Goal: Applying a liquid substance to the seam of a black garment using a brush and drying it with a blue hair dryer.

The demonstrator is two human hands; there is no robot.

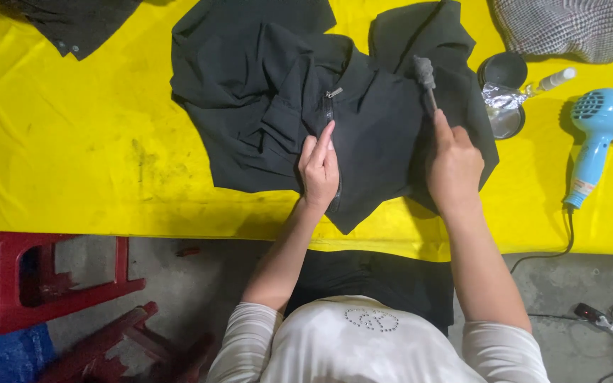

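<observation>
Black garment (264, 106) lies spread mid-frame on the yellow-covered counter (72, 156), zipper (331, 113) running down its centre toward the bottom edge.

Left hand (319, 170): flat on the fabric, fingers extended and close together, index finger pointing up along the zipper line, pressing the cloth just beside it. Not gripping anything.

Right hand (454, 167): closed in a fist around the handle of a small brush (425, 74), grey fuzzy head pointing to the top of the frame and touching the garment right of the zipper.

Hands are apart, zipper panel between them.

Right of the garment, on the counter: round open tin (503, 71) and its lid, crumpled foil (503, 96), small spray bottle (551, 81). Blue hair dryer (601, 128) at far right, cord dropping off the counter edge. Checked fabric (569, 25) upper right, another dark piece (72, 25) upper left. Red stools (44, 284) on the floor lower left.
</observation>
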